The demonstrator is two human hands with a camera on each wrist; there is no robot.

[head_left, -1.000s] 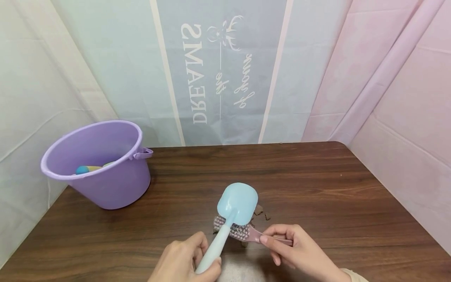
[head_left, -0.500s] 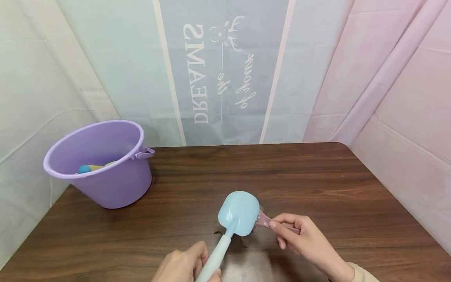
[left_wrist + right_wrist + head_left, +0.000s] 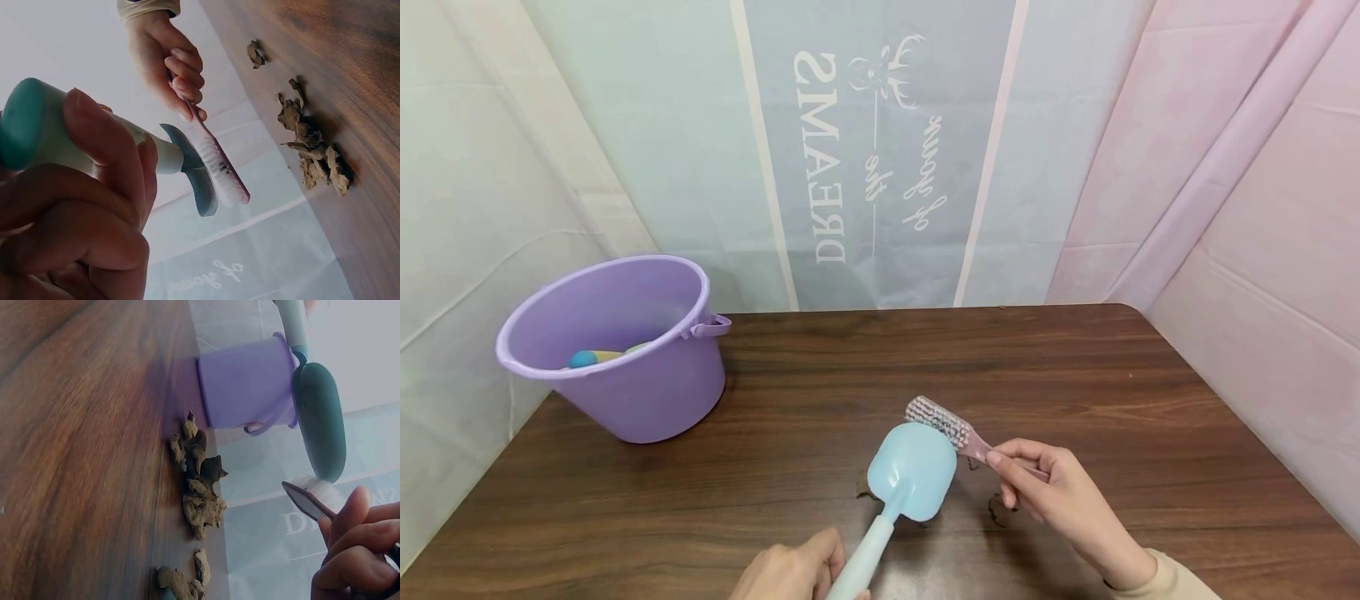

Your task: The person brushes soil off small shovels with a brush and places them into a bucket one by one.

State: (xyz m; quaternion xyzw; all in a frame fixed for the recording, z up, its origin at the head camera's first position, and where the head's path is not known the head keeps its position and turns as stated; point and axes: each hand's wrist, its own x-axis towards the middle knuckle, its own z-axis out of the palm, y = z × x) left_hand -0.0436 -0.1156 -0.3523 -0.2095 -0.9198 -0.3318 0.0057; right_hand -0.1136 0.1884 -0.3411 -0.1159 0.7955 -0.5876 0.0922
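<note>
A light blue shovel point(image 3: 913, 471) with a pale handle is gripped by my left hand point(image 3: 792, 571), its blade held above the table. My right hand point(image 3: 1056, 492) pinches the handle of a pink brush point(image 3: 942, 421), whose white bristles are turned up toward the blade's edge. In the left wrist view the bristles point(image 3: 219, 172) lie against or very close to the blade point(image 3: 199, 181). Below both tools, shrivelled brown clumps point(image 3: 203, 503) lie in a pile on the table, and the shovel hides most of them in the head view.
A purple bucket point(image 3: 677, 387) stands at the table's left, with a blue and yellow thing point(image 3: 591, 358) inside. The wooden tabletop point(image 3: 1075, 383) ends at a printed cloth point(image 3: 895, 208) behind and pale cloth walls at both sides.
The brush has moved from under the shovel out to the blade's far right edge, with my right hand shifting away and rightward. The shovel has come slightly nearer to me.
</note>
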